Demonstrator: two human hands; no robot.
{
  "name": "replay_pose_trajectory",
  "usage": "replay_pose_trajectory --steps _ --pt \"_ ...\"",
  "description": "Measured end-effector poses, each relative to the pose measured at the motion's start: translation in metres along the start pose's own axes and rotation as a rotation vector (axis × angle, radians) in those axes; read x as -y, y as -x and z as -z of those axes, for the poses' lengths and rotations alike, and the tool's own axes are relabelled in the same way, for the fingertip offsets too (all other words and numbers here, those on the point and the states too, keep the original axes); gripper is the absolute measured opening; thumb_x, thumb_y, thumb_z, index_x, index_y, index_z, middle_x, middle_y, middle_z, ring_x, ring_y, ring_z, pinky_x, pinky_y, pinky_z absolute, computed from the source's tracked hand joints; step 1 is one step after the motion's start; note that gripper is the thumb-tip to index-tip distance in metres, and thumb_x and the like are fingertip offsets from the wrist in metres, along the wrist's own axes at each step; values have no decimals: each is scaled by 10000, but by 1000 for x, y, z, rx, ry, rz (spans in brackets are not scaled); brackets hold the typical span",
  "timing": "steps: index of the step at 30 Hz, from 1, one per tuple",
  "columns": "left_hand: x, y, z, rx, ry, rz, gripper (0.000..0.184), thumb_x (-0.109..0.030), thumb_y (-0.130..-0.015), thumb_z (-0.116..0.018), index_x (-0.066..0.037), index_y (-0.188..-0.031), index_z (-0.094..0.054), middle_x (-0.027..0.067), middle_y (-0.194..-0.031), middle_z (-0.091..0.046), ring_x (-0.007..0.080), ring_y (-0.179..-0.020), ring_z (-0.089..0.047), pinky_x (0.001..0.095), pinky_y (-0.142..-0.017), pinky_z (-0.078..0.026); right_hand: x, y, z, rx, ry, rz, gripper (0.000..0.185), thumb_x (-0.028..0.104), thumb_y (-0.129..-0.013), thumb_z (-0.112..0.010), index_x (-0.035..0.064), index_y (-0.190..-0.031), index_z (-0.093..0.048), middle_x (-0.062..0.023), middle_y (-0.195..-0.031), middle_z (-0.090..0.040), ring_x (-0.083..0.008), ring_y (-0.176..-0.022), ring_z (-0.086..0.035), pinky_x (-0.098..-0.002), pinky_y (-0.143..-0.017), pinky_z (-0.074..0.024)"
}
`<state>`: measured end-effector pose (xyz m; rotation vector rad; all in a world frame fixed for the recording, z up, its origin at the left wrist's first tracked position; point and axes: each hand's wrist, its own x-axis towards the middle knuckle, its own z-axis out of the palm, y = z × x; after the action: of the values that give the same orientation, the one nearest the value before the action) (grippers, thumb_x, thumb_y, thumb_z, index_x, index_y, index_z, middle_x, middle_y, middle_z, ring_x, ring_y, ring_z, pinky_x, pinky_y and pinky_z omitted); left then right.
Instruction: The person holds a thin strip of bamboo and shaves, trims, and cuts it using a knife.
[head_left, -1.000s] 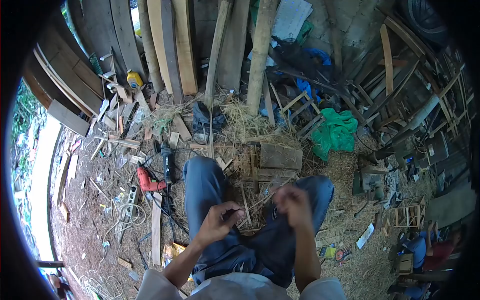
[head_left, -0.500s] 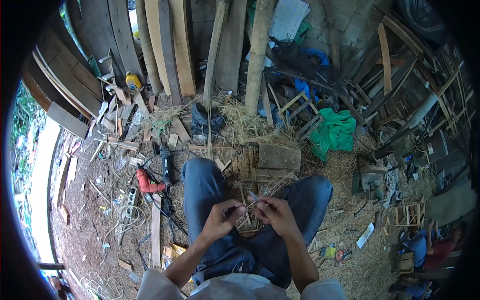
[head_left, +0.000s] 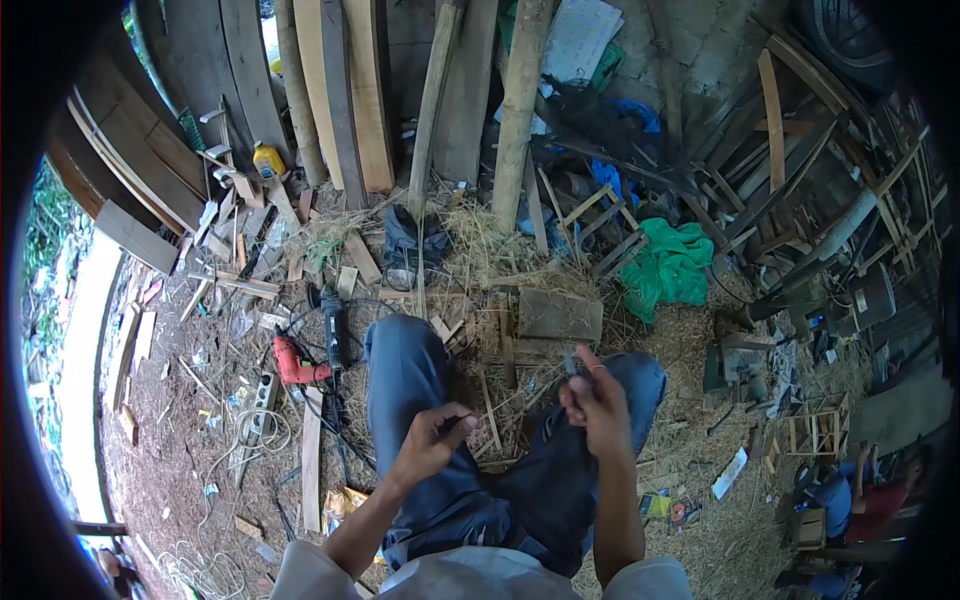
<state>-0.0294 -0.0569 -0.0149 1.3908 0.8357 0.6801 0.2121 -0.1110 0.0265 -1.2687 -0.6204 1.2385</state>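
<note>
My right hand [head_left: 597,408] is raised over my right knee, its forefinger stretched out and the other fingers curled. A small grey blade-like piece [head_left: 570,363] sticks up from its grip; the lower end is hidden by the fingers. Over my left thigh, my left hand [head_left: 438,438] is closed, thumb and fingertips pressed together. Whatever the left fingers hold, if anything, is too small to name. The two hands are well apart. Between my knees, a hammer-like tool with a wooden handle [head_left: 507,345] lies on the ground.
Left of my legs lie a red power drill [head_left: 297,362], a dark angle grinder [head_left: 334,325] and a power strip [head_left: 262,408] with tangled cords. A wooden block [head_left: 560,314] and a green plastic bag [head_left: 668,262] are ahead. Another person [head_left: 880,500] sits at far right.
My right hand has moved right and up, away from the left, carrying the grey piece, and its forefinger now points out. My left hand has shifted slightly left and stays pinched.
</note>
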Motion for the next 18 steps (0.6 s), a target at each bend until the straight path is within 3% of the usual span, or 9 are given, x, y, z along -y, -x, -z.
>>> replay_pose_trajectory --steps 1,3,10,13,15,16,18 --pt "-3 -1 -2 3 -2 1 146 -112 -916 -557 11 -891 -632 15 -769 -617 69 -729 -530 231 -676 -420 -4 1 -4 -2 -2 0 536 118 -932 -540 19 -1407 -313 -40 -735 -562 -45 -537 -390 -184 -468 -299" --pt "-10 -2 -3 -27 2 18 148 -115 -915 -554 6 -885 -633 -2 -735 -589 54 -670 -490 219 -621 -397 -12 1 -9 43 -80 -20 729 97 -931 -533 79 -1478 -52 -64 -734 -576 -51 -539 -402 -188 -470 -314" --pt "-10 -2 0 -78 -50 9 154 -139 -917 -563 -12 -879 -642 -21 -686 -542 41 -597 -423 218 -551 -348 -14 1 -22 28 -64 -41 775 84 -933 -516 101 -1474 38 -71 -736 -577 -50 -532 -400 -187 -467 -317" --pt "-16 -1 1 -89 -14 39 155 -148 -915 -571 -17 -876 -645 -21 -686 -544 40 -592 -422 216 -544 -343 -8 -2 -17 -15 -96 -1 702 78 -935 -508 86 -1477 -62 -68 -751 -585 -45 -534 -404 -186 -465 -318" --pt "-13 -1 1 -92 -27 14 162 -161 -914 -580 -18 -875 -645 -29 -678 -536 39 -589 -425 213 -537 -338 -8 -4 -13 44 -21 -25 539 137 -936 -543 55 -1415 -309 -51 -735 -565 -46 -514 -381 -180 -455 -301" --pt "-11 -2 -1 -88 -25 15 162 -161 -914 -580 -18 -875 -645 -29 -678 -536 39 -589 -425 213 -537 -338 -9 -2 -17 40 -20 -25 539 137 -936 -543 55 -1415 -309 -51 -735 -565 -46 -514 -381 -180 -455 -301" --pt "-9 -4 -5 -89 -14 -8 165 -165 -914 -580 -16 -880 -644 -31 -676 -539 39 -591 -429 208 -537 -340 -14 4 -30 215 85 -91 353 88 -938 -508 33 -1286 -498 -39 -711 -574 -40 -529 -391 -176 -464 -308"
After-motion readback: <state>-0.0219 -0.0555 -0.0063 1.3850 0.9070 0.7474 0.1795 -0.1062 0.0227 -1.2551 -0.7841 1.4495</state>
